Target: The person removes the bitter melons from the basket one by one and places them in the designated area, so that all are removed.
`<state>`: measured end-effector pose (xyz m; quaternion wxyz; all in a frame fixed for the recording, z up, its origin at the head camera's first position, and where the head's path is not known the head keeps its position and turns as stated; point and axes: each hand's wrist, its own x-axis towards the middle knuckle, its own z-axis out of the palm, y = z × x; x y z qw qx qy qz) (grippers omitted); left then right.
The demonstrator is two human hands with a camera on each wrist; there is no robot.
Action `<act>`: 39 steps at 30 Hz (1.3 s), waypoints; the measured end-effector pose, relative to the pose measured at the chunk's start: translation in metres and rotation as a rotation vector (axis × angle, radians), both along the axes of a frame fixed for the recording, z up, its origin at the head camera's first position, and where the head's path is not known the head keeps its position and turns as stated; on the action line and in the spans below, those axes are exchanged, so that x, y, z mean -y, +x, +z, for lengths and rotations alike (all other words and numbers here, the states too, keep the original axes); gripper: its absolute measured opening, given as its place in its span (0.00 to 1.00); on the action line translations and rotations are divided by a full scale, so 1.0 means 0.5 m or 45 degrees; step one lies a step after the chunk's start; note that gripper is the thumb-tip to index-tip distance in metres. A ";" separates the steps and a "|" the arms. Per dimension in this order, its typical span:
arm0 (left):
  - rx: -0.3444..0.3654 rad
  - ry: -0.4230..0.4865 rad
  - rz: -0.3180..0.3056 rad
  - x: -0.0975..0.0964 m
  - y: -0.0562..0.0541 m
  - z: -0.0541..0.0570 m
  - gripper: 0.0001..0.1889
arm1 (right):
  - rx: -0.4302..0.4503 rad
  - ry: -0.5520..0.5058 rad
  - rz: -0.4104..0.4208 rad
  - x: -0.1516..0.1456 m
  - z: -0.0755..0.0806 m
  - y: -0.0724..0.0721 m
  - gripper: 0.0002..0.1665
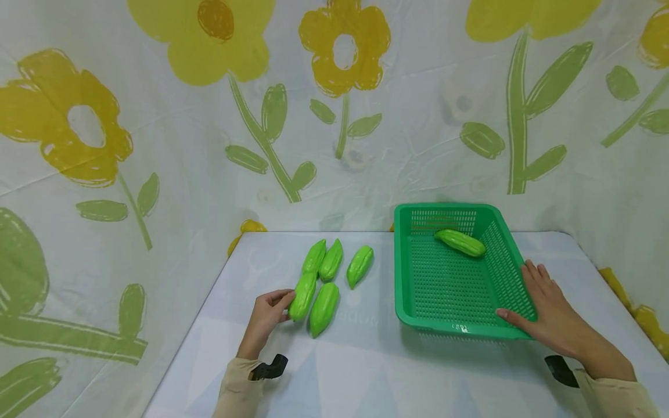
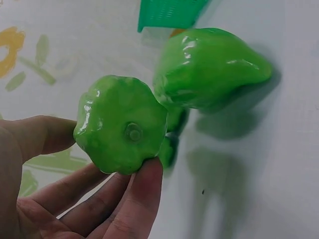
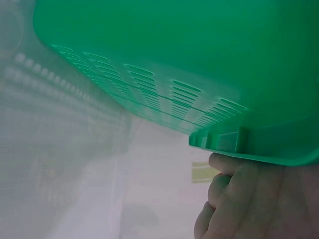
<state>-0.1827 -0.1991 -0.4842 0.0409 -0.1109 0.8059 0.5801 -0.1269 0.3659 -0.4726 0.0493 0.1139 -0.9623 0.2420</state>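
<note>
In the head view my left hand (image 1: 269,316) pinches a ridged green toy gourd (image 1: 302,297) by its near end, thumb on one side and fingers on the other. Its round end and small stem nub face the left wrist camera, where a second gourd (image 2: 207,69) lies beside it. Close by on the table are several similar gourds (image 1: 324,309). My right hand (image 1: 559,319) holds the right side of a green plastic basket (image 1: 399,273), thumb over the rim at the near corner and fingers along the outside. One gourd (image 1: 460,242) lies inside, toward the back.
The white table (image 1: 355,371) ends at the back against a hanging cloth (image 1: 407,151) printed with yellow flowers. A separate gourd (image 1: 360,266) lies between the cluster and the basket. Slotted basket wall (image 3: 149,89) fills much of the right wrist view.
</note>
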 end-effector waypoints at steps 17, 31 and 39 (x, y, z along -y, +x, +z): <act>0.019 -0.044 -0.012 0.008 0.005 -0.020 0.21 | -0.002 -0.010 0.000 0.002 0.001 0.003 0.65; 0.013 -0.077 -0.031 0.006 0.007 -0.026 0.23 | 0.007 0.001 -0.006 0.002 0.002 0.002 0.65; 0.018 -0.099 -0.023 0.008 0.011 -0.028 0.21 | 0.011 -0.007 -0.007 0.003 0.003 0.003 0.65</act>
